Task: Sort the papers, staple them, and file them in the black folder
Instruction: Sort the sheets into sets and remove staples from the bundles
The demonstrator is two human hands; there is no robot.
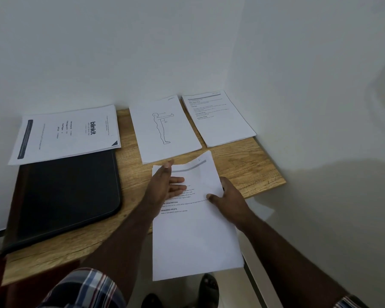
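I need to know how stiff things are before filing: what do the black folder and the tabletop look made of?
The black folder looks like matte leatherette or plastic, going by its dull sheen, rounded corners and raised border seam; I can't say which. The tabletop looks like light wood or wood-grain laminate, with visible grain streaks and a thin, flat edge; real wood or veneer is unclear.

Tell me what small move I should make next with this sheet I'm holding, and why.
Probably carry the held sheet to the far right text pile. Its grey header bar and text blocks look like that pile's top page, not the figure drawing or the blinkit sheet. Your right hand grips its edge; your left hand lies on it.
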